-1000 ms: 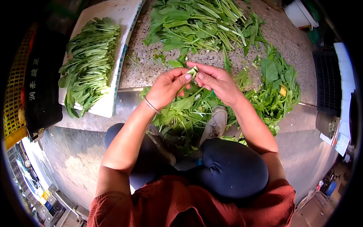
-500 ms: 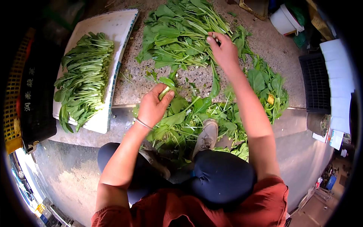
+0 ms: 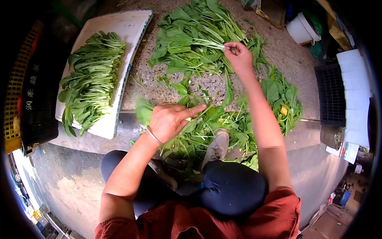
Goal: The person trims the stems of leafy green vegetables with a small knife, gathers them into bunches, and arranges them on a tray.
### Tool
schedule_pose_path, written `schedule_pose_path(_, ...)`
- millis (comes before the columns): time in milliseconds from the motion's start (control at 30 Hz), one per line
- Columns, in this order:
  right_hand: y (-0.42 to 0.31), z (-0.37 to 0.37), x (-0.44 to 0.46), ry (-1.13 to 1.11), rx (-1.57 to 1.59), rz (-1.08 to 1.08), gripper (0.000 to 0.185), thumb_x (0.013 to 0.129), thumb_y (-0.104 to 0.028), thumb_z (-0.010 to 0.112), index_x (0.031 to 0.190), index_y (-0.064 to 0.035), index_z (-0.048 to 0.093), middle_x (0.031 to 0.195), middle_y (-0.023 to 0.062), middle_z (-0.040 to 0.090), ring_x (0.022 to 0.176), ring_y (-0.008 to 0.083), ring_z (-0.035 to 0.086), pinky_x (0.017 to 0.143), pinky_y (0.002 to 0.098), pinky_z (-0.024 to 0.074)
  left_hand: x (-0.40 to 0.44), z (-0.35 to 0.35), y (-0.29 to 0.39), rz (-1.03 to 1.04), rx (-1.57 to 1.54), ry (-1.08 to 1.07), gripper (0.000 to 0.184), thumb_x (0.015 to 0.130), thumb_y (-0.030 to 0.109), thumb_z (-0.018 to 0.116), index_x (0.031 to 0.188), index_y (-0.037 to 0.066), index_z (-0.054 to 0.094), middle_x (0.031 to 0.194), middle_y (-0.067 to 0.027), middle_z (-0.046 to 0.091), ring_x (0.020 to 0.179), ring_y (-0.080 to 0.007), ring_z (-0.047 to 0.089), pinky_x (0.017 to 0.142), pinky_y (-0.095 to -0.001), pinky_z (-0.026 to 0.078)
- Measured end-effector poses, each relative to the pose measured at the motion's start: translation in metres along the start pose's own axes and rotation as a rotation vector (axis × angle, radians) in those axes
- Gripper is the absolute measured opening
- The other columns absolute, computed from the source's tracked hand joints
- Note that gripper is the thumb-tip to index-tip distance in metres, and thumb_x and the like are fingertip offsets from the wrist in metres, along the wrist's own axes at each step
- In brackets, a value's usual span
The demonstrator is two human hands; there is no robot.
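Note:
My left hand (image 3: pixel 166 121), with a bangle at the wrist, is closed around a leafy green stalk (image 3: pixel 143 111). Its leaves, blurred, stick out to the left, and my thumb and finger point right. My right hand (image 3: pixel 242 59) pinches the pale stem end of another leafy green (image 3: pixel 209 43) at the right side of a large heap of leafy greens (image 3: pixel 185 28). To the left, a tidy row of leafy greens (image 3: pixel 93 75) lies on a white foam board (image 3: pixel 107 24), stems facing right. Loose trimmed leaves (image 3: pixel 238 133) are scattered below my hands.
My shoe (image 3: pixel 218 145) stands among the loose leaves by the speckled slab (image 3: pixel 139 93). Stacked crates (image 3: pixel 38 99) flank the left side. At right are a black crate (image 3: pixel 329 93), white foam boxes (image 3: pixel 355 95) and a white bucket (image 3: pixel 301 28).
My left hand has turned over, its stalk's leaves swinging left. My right hand has shifted slightly up and right, now pinching a pale stem at the heap.

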State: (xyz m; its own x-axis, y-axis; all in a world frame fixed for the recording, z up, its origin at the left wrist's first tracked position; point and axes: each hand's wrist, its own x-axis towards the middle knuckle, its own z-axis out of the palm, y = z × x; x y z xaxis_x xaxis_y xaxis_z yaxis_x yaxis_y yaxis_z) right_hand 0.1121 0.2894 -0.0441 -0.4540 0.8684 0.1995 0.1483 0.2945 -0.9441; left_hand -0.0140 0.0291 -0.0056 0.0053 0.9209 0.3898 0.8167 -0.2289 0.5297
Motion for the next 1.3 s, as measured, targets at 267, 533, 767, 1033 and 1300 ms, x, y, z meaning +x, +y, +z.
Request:
schedule_pose_path(267,-0.069,0.009,-0.079,-0.171,0.226,0.195,0.014,0.079,-0.008,0.065,0.092,-0.0022,0.064,0.075,-0.0001,0.061,0.063,0.0034,0.053,0.055,0.0168,0.0410,0.006,-0.009,0.005,0.000,0.153,0.285,0.051,0.063,0.020,0.074,0.112,0.018,0.061,0.085,-0.0053,0.061,0.076,-0.0233,0.059,0.057,-0.0343,0.046)
schedule_pose_path(533,-0.077,0.030,-0.120,-0.525,0.351,0.359,0.030,0.090,-0.026,0.054,0.107,-0.0026,0.060,0.072,-0.0018,0.054,0.058,0.0048,0.043,0.051,0.0183,0.0350,0.005,0.000,0.000,-0.348,-0.164,0.113,0.026,0.075,0.019,0.065,0.098,0.006,0.063,0.081,-0.0141,0.062,0.068,-0.0269,0.061,0.063,-0.0332,0.049)
schedule_pose_path(767,-0.078,0.036,-0.125,-0.645,0.499,0.344,0.041,0.093,-0.029,0.046,0.124,-0.0016,0.048,0.072,-0.0031,0.044,0.064,0.0051,0.036,0.057,0.0177,0.0296,-0.001,0.006,-0.011,-0.626,-0.608,0.062,0.025,0.081,0.022,0.064,0.096,0.002,0.062,0.081,-0.0148,0.063,0.071,-0.0235,0.062,0.066,-0.0306,0.047)
schedule_pose_path(1033,-0.045,0.029,-0.115,-0.552,0.408,0.412,0.034,0.091,-0.030,0.052,0.111,-0.0047,0.060,0.067,-0.0055,0.050,0.057,0.0039,0.040,0.053,0.0177,0.0334,0.000,0.007,-0.009,-0.643,-0.762,0.002,0.022,0.083,0.020,0.063,0.095,0.002,0.062,0.079,-0.0074,0.063,0.071,-0.0111,0.056,0.067,-0.0252,0.045)
schedule_pose_path(1300,0.057,-0.013,-0.055,0.143,-0.855,0.148,0.041,0.077,-0.037,0.065,0.103,-0.0065,0.060,0.089,0.0103,0.065,0.078,0.0248,0.063,0.066,0.0354,0.0480,0.001,0.008,-0.004,-0.544,-0.495,0.047,0.026,0.082,0.029,0.063,0.090,0.005,0.057,0.074,-0.0095,0.060,0.064,-0.0182,0.055,0.062,-0.0281,0.045)
